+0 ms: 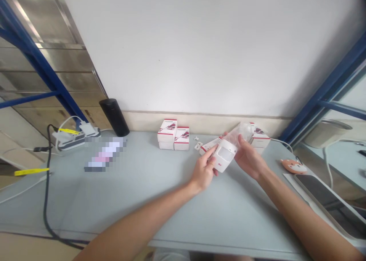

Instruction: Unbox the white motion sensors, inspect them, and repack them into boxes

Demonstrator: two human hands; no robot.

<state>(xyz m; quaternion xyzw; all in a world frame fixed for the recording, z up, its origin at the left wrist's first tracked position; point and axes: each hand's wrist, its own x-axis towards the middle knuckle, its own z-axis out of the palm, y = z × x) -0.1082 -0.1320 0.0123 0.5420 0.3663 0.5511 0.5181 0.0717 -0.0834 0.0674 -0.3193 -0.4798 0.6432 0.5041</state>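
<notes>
My left hand (203, 171) is closed round a white motion sensor (225, 156), thumb on its front and fingers behind. The sensor is tilted above the table and shows a pale rectangular window. My right hand (248, 158) grips a see-through plastic bag (241, 131) at the sensor's upper right edge. Whether the bag still covers part of the sensor I cannot tell. Partly hidden behind the hands lies a white and red box (210, 144). Small white parts (198, 146) rest on the table left of it.
White and red boxes (173, 136) stand stacked near the wall, with more boxes (260, 141) at right. A black cylinder (114, 117), a power strip (77, 138) with cables, and a blurred-out phone-like object (105, 154) are at left. A dark-screened tablet-like device (326, 200) lies at right.
</notes>
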